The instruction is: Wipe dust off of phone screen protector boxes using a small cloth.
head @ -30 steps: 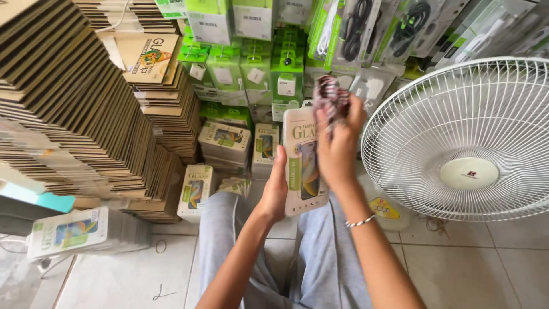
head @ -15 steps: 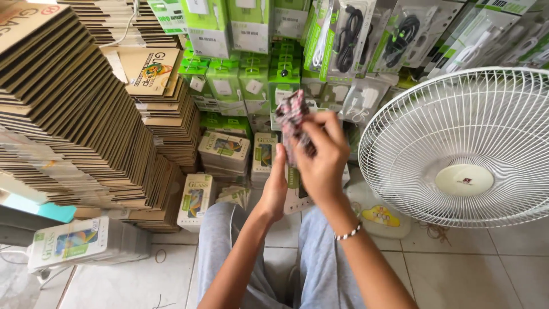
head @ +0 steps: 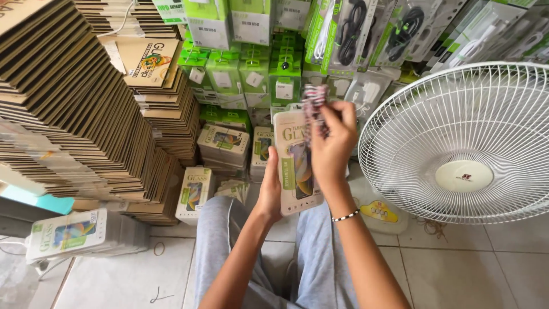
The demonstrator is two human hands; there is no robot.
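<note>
— Hands first: left hand [head: 270, 191] pinches the lower edge of a flat pack of screen glass [head: 296, 162], fingers closed on it, holding it upright above the lap. Right hand [head: 331, 146] is curled shut round a pink-and-black patterned cloth [head: 313, 109], pressed to the pack's upper front.

— What's w/ the surroundings?

— More packs of the same kind stacked on the floor just behind [head: 225, 146], brown cardboard sleeves [head: 74, 109] piled high at left, green boxes [head: 243, 71] beyond, white fan [head: 463, 143] close at right.

— Risk?

— Imo the left grip is only at one edge; a firm push from the cloth could tip the pack out, and it'd drop on the tile floor [head: 457, 269]. Cloth near the fan grille too, though I can't tell if the fan is on.
</note>
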